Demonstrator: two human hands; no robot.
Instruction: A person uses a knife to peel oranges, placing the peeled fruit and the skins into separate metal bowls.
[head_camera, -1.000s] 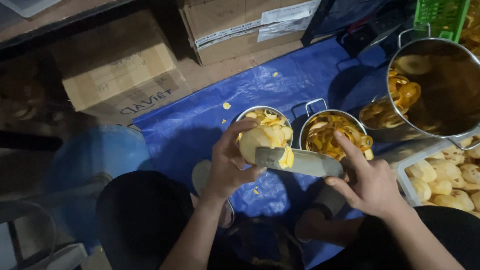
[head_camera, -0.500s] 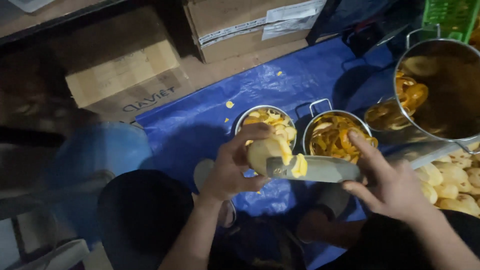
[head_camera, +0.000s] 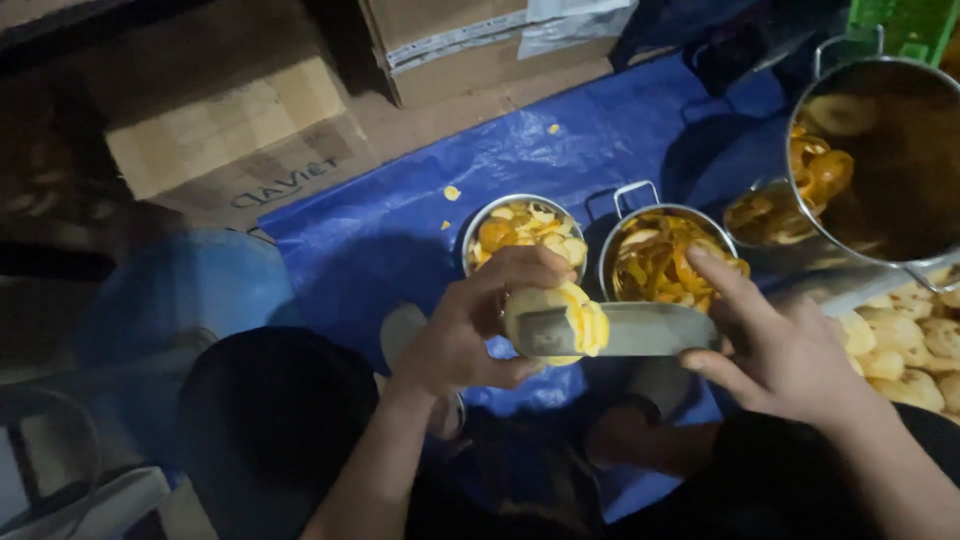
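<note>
The pale yellow fruit (head_camera: 545, 312) sits low in the middle of the view above the blue tarp (head_camera: 400, 240), gripped by the curled fingers of the left hand (head_camera: 470, 330), and since half a second ago the broad knife blade (head_camera: 620, 330) has cut further into it, with loose yellow slices now bunched against the steel. The right hand (head_camera: 790, 350) stays closed around the knife's handle end with its forefinger stretched forward. Just beyond stand two small metal pots (head_camera: 640, 215) of cut pieces, placed as before.
</note>
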